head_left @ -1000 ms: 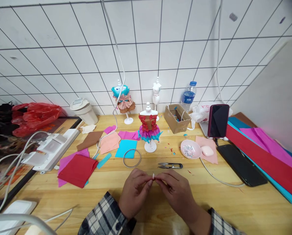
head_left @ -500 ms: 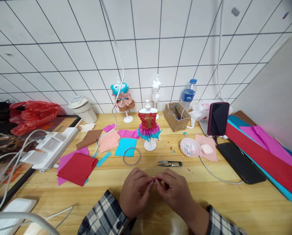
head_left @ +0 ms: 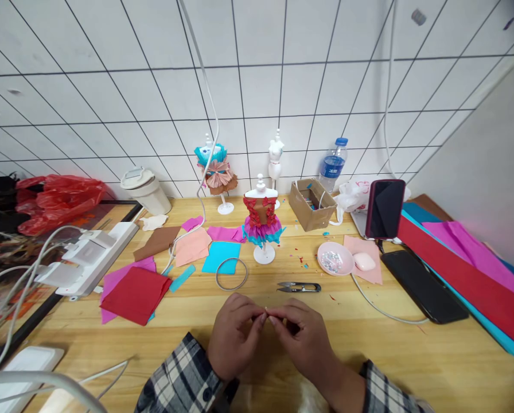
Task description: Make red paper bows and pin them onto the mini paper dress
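My left hand [head_left: 236, 332] and my right hand [head_left: 302, 332] meet fingertip to fingertip low over the table, both pinched closed. Something tiny and pale shows between the tips, too small to make out. Just beyond my right hand lie black thread snips [head_left: 299, 287]. A thin metal ring [head_left: 232, 287] rests beyond my left hand. Farther back stands a small white mannequin [head_left: 264, 254] wearing a paper dress [head_left: 262, 221] with a brown bodice, red bows and a purple and turquoise skirt. To the right, a pink dish [head_left: 347, 252] holds small shiny beads or sequins.
Coloured paper sheets, one a red square [head_left: 139, 295], lie at left near a power strip [head_left: 106, 258]. At the back are another dressed mannequin [head_left: 216, 172], a bare mannequin [head_left: 275, 155], a cardboard box [head_left: 311, 212] and a water bottle [head_left: 334, 163]. A black phone [head_left: 424, 285] lies at right.
My pinched fingertips have shifted slightly to the left and closer together. The things on the table have stayed in place.
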Available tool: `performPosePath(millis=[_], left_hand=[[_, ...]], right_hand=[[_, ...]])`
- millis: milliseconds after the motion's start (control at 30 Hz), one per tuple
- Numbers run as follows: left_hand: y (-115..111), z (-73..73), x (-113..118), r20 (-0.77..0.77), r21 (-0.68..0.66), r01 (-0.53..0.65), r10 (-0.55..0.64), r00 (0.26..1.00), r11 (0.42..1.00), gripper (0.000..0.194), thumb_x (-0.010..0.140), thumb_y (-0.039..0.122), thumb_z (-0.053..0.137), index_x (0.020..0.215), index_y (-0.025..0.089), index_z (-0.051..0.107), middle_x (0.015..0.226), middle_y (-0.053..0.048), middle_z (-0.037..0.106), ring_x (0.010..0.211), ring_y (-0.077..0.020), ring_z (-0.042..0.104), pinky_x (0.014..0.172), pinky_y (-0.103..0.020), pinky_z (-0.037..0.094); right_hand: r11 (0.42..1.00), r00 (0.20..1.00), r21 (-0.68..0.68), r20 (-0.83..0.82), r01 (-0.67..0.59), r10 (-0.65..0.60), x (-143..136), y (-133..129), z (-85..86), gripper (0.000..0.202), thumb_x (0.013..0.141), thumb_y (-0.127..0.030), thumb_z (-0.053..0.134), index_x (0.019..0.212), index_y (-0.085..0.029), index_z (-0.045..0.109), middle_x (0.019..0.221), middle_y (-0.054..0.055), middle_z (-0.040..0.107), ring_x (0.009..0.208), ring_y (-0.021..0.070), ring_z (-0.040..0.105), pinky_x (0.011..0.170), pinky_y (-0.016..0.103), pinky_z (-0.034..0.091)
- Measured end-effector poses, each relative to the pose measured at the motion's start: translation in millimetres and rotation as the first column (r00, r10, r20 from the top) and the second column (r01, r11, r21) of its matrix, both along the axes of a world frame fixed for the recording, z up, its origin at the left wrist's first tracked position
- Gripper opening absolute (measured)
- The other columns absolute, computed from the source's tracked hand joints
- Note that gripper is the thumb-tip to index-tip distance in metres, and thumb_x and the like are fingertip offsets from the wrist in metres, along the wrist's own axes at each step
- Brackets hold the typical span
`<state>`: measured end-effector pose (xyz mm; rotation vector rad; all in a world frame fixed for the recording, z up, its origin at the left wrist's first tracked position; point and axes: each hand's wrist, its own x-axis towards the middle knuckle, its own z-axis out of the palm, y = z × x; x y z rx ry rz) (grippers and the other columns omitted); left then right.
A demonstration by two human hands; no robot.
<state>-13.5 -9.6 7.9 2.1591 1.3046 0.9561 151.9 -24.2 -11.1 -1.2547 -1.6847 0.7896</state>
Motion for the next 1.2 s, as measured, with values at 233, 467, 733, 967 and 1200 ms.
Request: performPosePath(millis=[233, 467, 733, 967, 1200], left_hand=[[4.4, -1.3, -1.3, 0.013, 0.004, -0.005, 0.005, 1.000, 1.000, 0.015, 0.082, 0.021, 0.057, 0.075, 0.019, 0.070, 0.063, -0.003, 0.063, 0.064, -0.0152, 0.057, 0.059, -0.026, 0.044], [4.7, 1.8, 3.6, 0.026, 0.010, -0.020, 0.019, 0.999, 1.000, 0.016, 0.076, 0.015, 0.057, 0.068, 0.019, 0.070, 0.057, -0.002, 0.063, 0.058, -0.0129, 0.058, 0.054, -0.022, 0.045], [3.9, 0.1, 4.5, 0.024, -0.007, 0.026, -0.026, 0.999, 1.000, 0.019, 0.081, 0.018, 0.055, 0.074, 0.020, 0.072, 0.058, -0.002, 0.063, 0.059, -0.0124, 0.057, 0.052, -0.021, 0.044], [1.9, 0.8, 0.6, -0.046, 0.007, 0.083, -0.082, 0.996, 0.997, 0.020, 0.085, 0.020, 0.052, 0.078, 0.019, 0.070, 0.062, -0.003, 0.062, 0.063, -0.0137, 0.055, 0.057, -0.024, 0.043], [-2.2, 0.5, 2.6, -0.119, 0.121, 0.072, -0.058, 0.991, 0.990, 0.017, 0.083, 0.018, 0.052, 0.076, 0.018, 0.068, 0.065, -0.004, 0.061, 0.066, -0.0148, 0.053, 0.060, -0.027, 0.042]], right_hand=[[0.999, 1.000, 0.042, -0.017, -0.011, 0.012, -1.6, -1.3, 1.1, 0.017, 0.083, -0.023, 0.057, 0.090, -0.021, 0.072, 0.064, 0.001, 0.059, 0.056, 0.0110, 0.052, 0.051, 0.021, 0.043], [0.999, 1.000, 0.051, 0.021, -0.019, 0.018, 1.0, -0.1, 0.4, 0.017, 0.084, -0.023, 0.056, 0.091, -0.022, 0.071, 0.070, 0.002, 0.063, 0.060, 0.0118, 0.055, 0.056, 0.023, 0.046], [0.995, 0.997, 0.103, 0.076, -0.014, 0.006, 5.6, 3.2, 3.7, 0.015, 0.084, -0.022, 0.056, 0.091, -0.023, 0.070, 0.075, 0.003, 0.067, 0.065, 0.0129, 0.060, 0.058, 0.023, 0.049], [0.985, 0.985, 0.169, 0.173, -0.038, 0.008, 7.1, 1.3, 4.0, 0.017, 0.085, -0.021, 0.054, 0.092, -0.021, 0.069, 0.074, 0.003, 0.066, 0.065, 0.0125, 0.060, 0.058, 0.023, 0.047], [0.999, 0.994, 0.010, 0.095, 0.045, -0.046, 2.9, 2.3, 4.3, 0.014, 0.077, -0.019, 0.058, 0.080, -0.021, 0.071, 0.066, 0.001, 0.065, 0.052, 0.0095, 0.055, 0.049, 0.020, 0.043]])
